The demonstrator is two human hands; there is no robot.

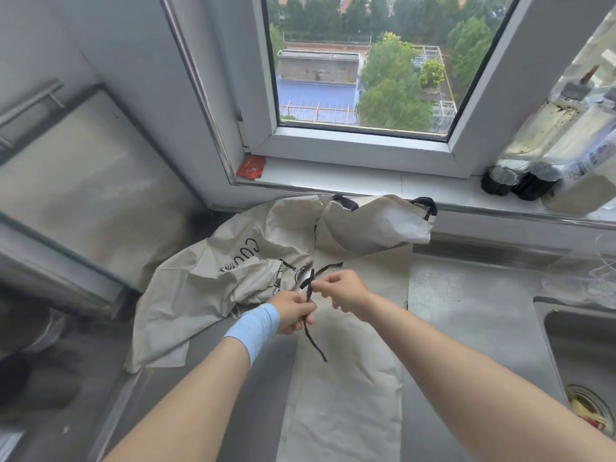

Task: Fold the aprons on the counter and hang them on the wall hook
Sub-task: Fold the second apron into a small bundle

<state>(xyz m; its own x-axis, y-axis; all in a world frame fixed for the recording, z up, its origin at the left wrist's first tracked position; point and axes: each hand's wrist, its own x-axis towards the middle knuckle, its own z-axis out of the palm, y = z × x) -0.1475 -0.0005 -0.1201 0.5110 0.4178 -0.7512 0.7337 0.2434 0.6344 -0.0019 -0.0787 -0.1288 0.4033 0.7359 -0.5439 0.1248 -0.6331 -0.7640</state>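
Hands at frame center: L hand [293,312] + R hand [345,291] pinch black tie [314,343] over folded apron [346,395]. I'd keep tie taut, lay flat, not drag fold. 2nd apron [186,295] crumpled center-left on counter [466,295].

The folded apron [350,378] is pale beige and lies flat on the counter [466,311] as a long strip, its far end with black loops [425,206] bunched up. The crumpled apron [200,288], same colour with black letters, sits in a heap just left of it. A thin black tie [311,283], maybe from the folded one, is pinched by the left hand [293,316] and right hand [343,291]
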